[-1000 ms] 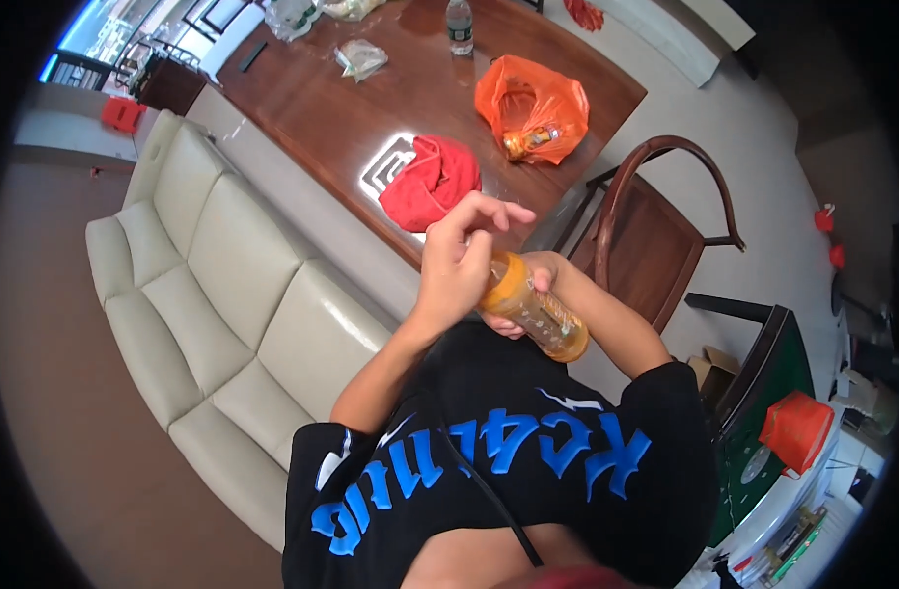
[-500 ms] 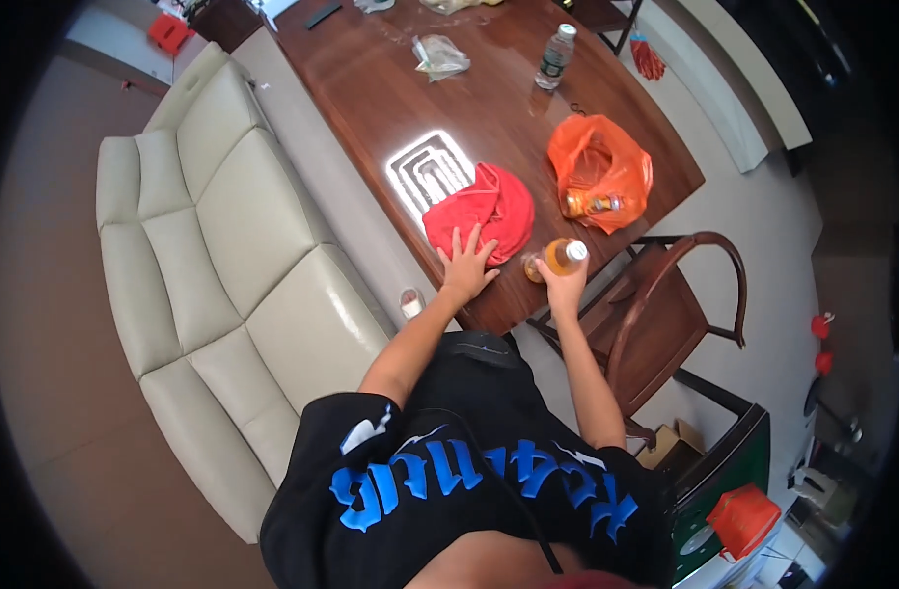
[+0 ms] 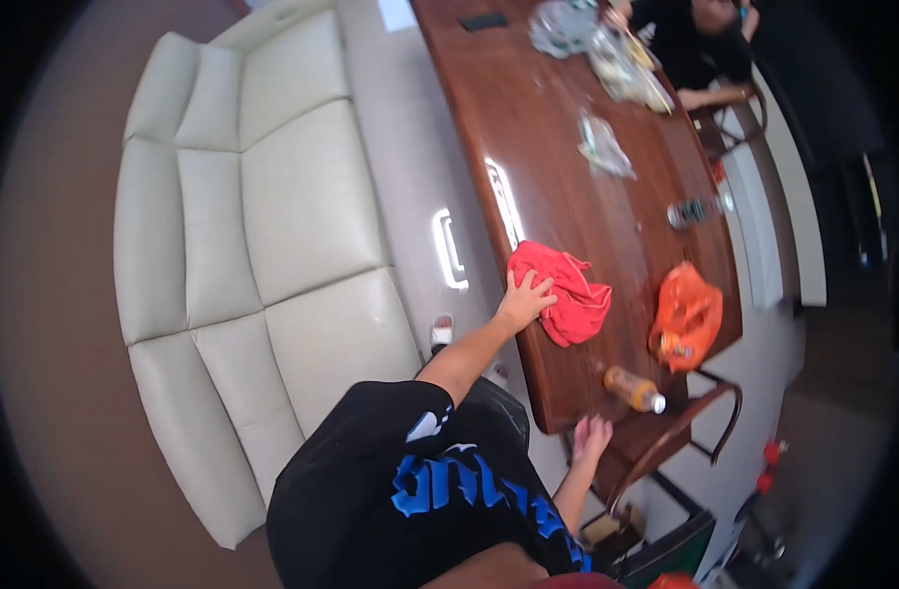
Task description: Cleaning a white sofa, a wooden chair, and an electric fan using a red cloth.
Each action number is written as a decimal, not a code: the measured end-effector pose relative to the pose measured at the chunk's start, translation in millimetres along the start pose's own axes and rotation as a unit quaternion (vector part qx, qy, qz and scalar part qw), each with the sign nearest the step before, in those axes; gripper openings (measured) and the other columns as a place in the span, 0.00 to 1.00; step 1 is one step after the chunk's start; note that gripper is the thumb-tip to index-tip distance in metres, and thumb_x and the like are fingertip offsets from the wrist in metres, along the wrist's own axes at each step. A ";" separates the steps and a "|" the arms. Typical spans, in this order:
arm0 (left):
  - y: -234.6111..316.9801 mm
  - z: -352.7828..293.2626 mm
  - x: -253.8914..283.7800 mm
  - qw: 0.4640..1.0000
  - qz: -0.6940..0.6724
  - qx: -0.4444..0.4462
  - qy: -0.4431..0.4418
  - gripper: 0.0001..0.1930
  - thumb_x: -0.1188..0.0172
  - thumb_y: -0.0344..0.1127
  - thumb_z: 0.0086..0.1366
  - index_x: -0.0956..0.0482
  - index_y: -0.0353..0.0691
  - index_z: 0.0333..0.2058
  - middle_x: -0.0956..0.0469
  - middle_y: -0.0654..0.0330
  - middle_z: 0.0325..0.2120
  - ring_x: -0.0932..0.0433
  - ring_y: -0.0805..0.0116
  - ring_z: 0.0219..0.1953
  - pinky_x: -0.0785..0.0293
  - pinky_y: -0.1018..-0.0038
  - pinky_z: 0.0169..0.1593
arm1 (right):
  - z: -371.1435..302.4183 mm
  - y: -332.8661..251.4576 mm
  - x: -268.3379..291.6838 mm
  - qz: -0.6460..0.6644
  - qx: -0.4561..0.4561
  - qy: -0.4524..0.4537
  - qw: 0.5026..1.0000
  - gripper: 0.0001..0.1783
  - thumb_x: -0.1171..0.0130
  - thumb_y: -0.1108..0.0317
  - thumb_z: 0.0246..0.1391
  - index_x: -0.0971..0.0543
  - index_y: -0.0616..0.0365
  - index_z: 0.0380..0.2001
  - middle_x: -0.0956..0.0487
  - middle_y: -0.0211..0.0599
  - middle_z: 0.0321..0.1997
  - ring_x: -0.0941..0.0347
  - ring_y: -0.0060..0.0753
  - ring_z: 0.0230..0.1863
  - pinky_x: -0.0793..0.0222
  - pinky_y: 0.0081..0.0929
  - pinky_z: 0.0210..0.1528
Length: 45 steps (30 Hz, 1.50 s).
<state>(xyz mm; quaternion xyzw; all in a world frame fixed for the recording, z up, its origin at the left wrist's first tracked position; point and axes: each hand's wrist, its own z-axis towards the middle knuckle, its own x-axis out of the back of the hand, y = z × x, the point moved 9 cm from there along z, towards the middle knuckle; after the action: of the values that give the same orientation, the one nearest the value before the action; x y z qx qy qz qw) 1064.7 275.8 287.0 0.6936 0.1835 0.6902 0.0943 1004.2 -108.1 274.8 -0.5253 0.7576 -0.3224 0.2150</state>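
A crumpled red cloth lies on the brown wooden table near its left edge. My left hand rests on the cloth's near left side with its fingers spread over the fabric. Just off the near end of the table is my right hand, empty, its fingers loosely apart. Beyond it, a bottle of amber drink with a white cap stands on the table near the corner, apart from both hands.
An orange plastic bag and a clear bottle are along the table's right side. Several plastic bags lie farther up, near a seated person. A wooden chair stands at the near right; a cream sofa is at left.
My right hand has let go of the drink bottle and drawn back toward me. My left hand stays on the cloth, which has changed shape. The view has shifted, bringing a seated person in.
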 end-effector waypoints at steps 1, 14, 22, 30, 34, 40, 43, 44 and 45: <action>-22.5 6.5 16.5 1.000 0.007 0.009 0.014 0.20 0.41 0.40 0.58 0.28 0.62 0.50 0.41 0.64 0.62 0.44 0.46 0.64 0.50 0.28 0.58 | -7.8 22.6 10.7 -0.038 -0.002 0.039 0.999 0.27 0.41 0.70 0.54 0.37 0.47 0.57 0.26 0.35 0.43 0.27 0.31 0.36 0.25 0.26 0.35; -300.5 -65.7 25.7 0.910 -0.267 0.315 0.042 0.23 0.37 0.43 0.53 0.27 0.52 0.50 0.25 0.52 0.47 0.25 0.45 0.47 0.28 0.56 0.51 | -26.8 43.0 -301.2 -0.270 0.037 -0.281 0.920 0.08 0.48 0.68 0.60 0.25 0.54 0.42 0.22 0.32 0.31 0.25 0.24 0.28 0.27 0.21 0.27; -450.7 -180.3 46.1 0.808 -0.254 0.515 0.131 0.25 0.43 0.51 0.60 0.24 0.34 0.46 0.23 0.40 0.42 0.24 0.46 0.47 0.28 0.57 0.52 | -11.7 62.0 -556.8 -0.386 0.055 -0.451 0.803 0.10 0.46 0.64 0.61 0.24 0.57 0.41 0.21 0.34 0.32 0.24 0.23 0.28 0.26 0.23 0.29; -538.7 -198.6 110.5 0.708 -0.185 0.681 -0.037 0.28 0.57 0.55 0.68 0.23 0.34 0.45 0.23 0.39 0.43 0.25 0.42 0.48 0.29 0.53 0.52 | -13.2 54.4 -821.2 -0.420 0.097 -0.465 0.774 0.11 0.47 0.61 0.62 0.24 0.57 0.39 0.22 0.30 0.30 0.28 0.17 0.28 0.31 0.16 0.29; -620.3 -196.1 167.3 0.644 -0.168 0.739 0.103 0.30 0.60 0.55 0.69 0.23 0.31 0.45 0.23 0.36 0.41 0.25 0.38 0.47 0.30 0.52 0.52 | -43.6 63.8 -948.2 -0.433 0.115 -0.537 0.715 0.10 0.48 0.64 0.63 0.24 0.56 0.41 0.23 0.29 0.30 0.28 0.18 0.28 0.32 0.18 0.28; -765.7 -149.8 323.0 0.570 -0.132 0.726 0.361 0.23 0.54 0.50 0.70 0.24 0.35 0.46 0.22 0.39 0.37 0.24 0.38 0.42 0.27 0.55 0.44 | -52.0 100.7 -1080.2 -0.537 0.124 -0.577 0.602 0.10 0.47 0.64 0.63 0.23 0.58 0.39 0.25 0.26 0.30 0.31 0.16 0.29 0.34 0.15 0.30; -841.5 -154.9 360.4 0.508 -0.087 0.761 0.394 0.21 0.53 0.48 0.70 0.25 0.36 0.48 0.21 0.41 0.37 0.23 0.39 0.42 0.27 0.57 0.45 | -58.3 133.7 -1151.9 -0.574 0.226 -0.604 0.504 0.10 0.44 0.66 0.60 0.22 0.60 0.40 0.23 0.29 0.33 0.28 0.19 0.37 0.30 0.20 0.41; -872.3 -164.1 365.4 0.493 -0.120 0.751 0.423 0.21 0.53 0.48 0.70 0.25 0.37 0.49 0.21 0.41 0.38 0.23 0.40 0.43 0.27 0.57 0.45 | -70.9 152.4 -1178.8 -0.640 0.185 -0.566 0.485 0.14 0.39 0.66 0.56 0.24 0.62 0.43 0.23 0.32 0.36 0.28 0.22 0.39 0.30 0.22 0.45; -891.0 -155.5 368.5 0.478 -0.162 0.737 0.449 0.21 0.53 0.47 0.70 0.26 0.37 0.49 0.21 0.42 0.38 0.24 0.40 0.43 0.27 0.58 0.45 | -108.9 165.7 -1229.0 -0.632 0.197 -0.583 0.471 0.21 0.36 0.66 0.52 0.27 0.63 0.48 0.23 0.39 0.40 0.27 0.27 0.42 0.30 0.26 0.47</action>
<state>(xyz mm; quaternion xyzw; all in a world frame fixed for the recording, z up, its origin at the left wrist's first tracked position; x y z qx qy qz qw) 792.2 1213.7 289.4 0.0618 0.7510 0.4910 -0.4372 1260.1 1108.8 216.7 -0.8718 -0.1642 -0.1307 0.4427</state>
